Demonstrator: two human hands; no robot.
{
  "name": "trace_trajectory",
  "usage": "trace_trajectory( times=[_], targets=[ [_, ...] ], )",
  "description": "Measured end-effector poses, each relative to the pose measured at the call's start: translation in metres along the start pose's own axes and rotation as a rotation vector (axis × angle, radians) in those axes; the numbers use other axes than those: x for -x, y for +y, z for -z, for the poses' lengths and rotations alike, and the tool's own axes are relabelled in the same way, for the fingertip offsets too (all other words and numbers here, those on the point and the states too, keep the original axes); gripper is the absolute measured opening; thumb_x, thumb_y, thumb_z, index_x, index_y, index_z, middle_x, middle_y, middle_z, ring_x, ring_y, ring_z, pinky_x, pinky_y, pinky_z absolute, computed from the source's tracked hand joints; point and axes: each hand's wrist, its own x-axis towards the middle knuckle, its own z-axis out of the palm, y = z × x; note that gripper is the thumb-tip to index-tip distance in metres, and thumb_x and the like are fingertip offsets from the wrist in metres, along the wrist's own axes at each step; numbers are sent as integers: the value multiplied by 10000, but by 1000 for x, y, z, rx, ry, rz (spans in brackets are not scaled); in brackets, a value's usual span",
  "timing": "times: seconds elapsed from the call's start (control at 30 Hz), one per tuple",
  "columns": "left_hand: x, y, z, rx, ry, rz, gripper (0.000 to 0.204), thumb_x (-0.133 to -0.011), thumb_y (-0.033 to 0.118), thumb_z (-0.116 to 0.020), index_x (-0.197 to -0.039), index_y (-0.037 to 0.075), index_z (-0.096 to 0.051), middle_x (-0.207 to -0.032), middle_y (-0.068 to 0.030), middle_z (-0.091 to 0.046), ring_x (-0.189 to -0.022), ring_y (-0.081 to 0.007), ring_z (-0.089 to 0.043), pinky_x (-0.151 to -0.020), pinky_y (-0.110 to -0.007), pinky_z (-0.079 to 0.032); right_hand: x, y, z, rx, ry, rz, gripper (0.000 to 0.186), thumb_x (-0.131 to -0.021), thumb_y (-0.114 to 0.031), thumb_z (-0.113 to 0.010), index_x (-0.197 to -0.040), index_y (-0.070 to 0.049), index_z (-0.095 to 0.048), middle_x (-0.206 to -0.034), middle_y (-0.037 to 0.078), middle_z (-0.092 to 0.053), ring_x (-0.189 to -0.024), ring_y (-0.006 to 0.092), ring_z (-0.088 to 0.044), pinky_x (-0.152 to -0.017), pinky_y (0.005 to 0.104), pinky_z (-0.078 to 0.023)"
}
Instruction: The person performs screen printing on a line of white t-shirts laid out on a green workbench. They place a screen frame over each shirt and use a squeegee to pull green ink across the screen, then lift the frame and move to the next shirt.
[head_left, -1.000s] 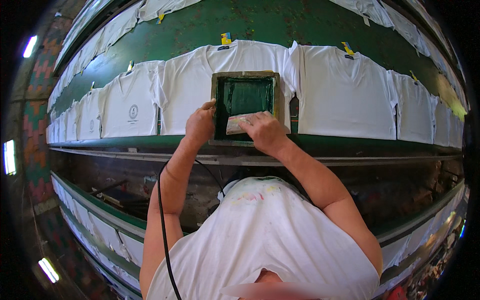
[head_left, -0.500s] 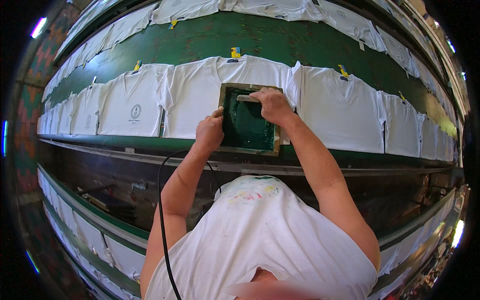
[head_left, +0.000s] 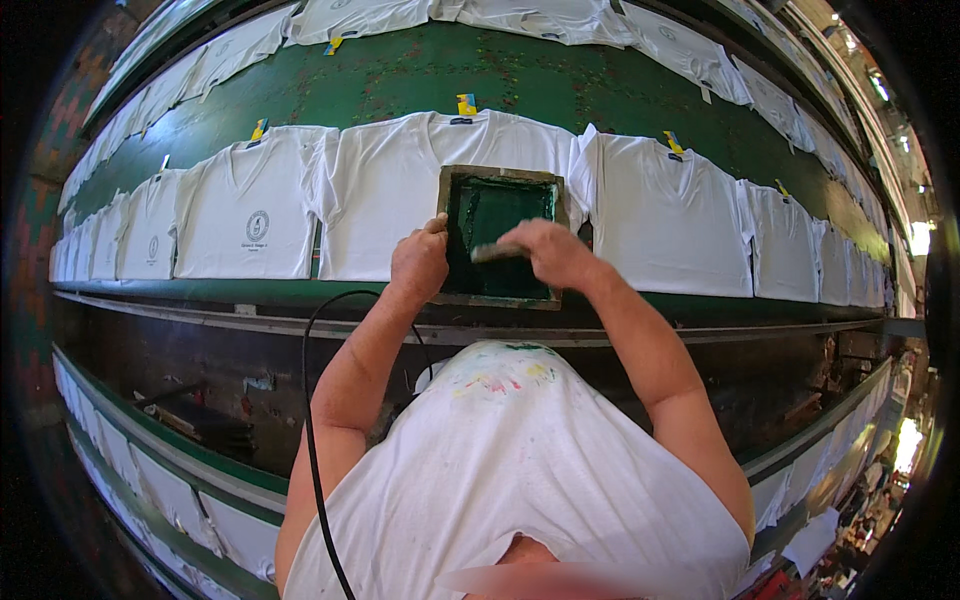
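Note:
A wooden-framed printing screen (head_left: 450, 190) with dark green ink inside lies on a white T-shirt (head_left: 385, 165) spread on the green table. My left hand (head_left: 419, 262) grips the left side of the frame, thumb and fingers closed on it. In my right hand (head_left: 552, 252) is a squeegee (head_left: 492, 252), held over the middle of the mesh; its lower edge is partly hidden by the angle. The screen covers the shirt's lower chest. To the left, another shirt (head_left: 235, 205) carries a dark round print; the shirt on the right (head_left: 672, 215) shows plain white.
Rows of white shirts run along the green table (head_left: 420, 75), with yellow and blue tags at their collars. A metal rail (head_left: 250, 318) follows the near edge. A black cable (head_left: 312, 430) hangs by my left arm. Another shirt-covered table (head_left: 165, 450) stands behind me.
My right hand has pulled the squeegee from the far end of the screen toward me, to about its middle. My left hand stays on the frame. The view has shifted slightly.

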Motion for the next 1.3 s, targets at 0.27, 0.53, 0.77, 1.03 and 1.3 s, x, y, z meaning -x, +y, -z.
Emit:
trace_trajectory(
  times=[0.27, 0.53, 0.77, 1.03, 1.3],
  targets=[
    [4, 0, 2, -29, 11, -41, 331, -956, -9, -628, -1243, 29, -788, -1509, -71, -720, -1089, -399, -768, -945, -533, -634, -53, 42, 6, 161, 269, -130, 497, -919, 56, -583, -1327, -115, -810, -1203, 200, -806, -1165, 413, -747, -1064, 495, -584],
    [3, 0, -1, -47, 40, -23, 351, -919, -17, -632, -1224, 27, -801, -1519, -57, -722, -1130, -374, -765, -1001, -510, -611, -19, 0, -14, 187, 173, -118, 458, -921, 32, -624, -1302, -126, -822, -1108, 164, -800, -1082, 385, -756, -1011, 493, -596],
    [8, 5, -35, 111, 286, 16, 366, -899, -14, -639, -1225, -39, -804, -1508, -159, -710, -1292, -394, -668, -1097, -501, -545, 33, -47, -41, 202, 198, -66, 476, -883, 44, -636, -1279, -132, -833, -1089, 117, -795, -1022, 355, -746, -959, 474, -592],
    [1, -1, -68, 398, 440, 126, 408, -928, -30, -667, -1320, -63, -773, -1480, -292, -675, -1345, -470, -622, -1171, -514, -512, 62, -74, -56, 227, 188, -55, 458, -859, -47, -732, -1307, -121, -791, -1202, 133, -770, -1124, 352, -717, -1018, 474, -576],
    [7, 1, -61, 369, 429, 65, 476, -904, -78, -661, -1355, 24, -770, -1470, -266, -664, -1356, -471, -601, -1174, -537, -495, 80, -59, -57, 0, 315, -105, 564, -894, -133, -874, -1429, -63, -710, -1455, 188, -682, -1347, 410, -621, -1174, 496, -498]
  ],
)
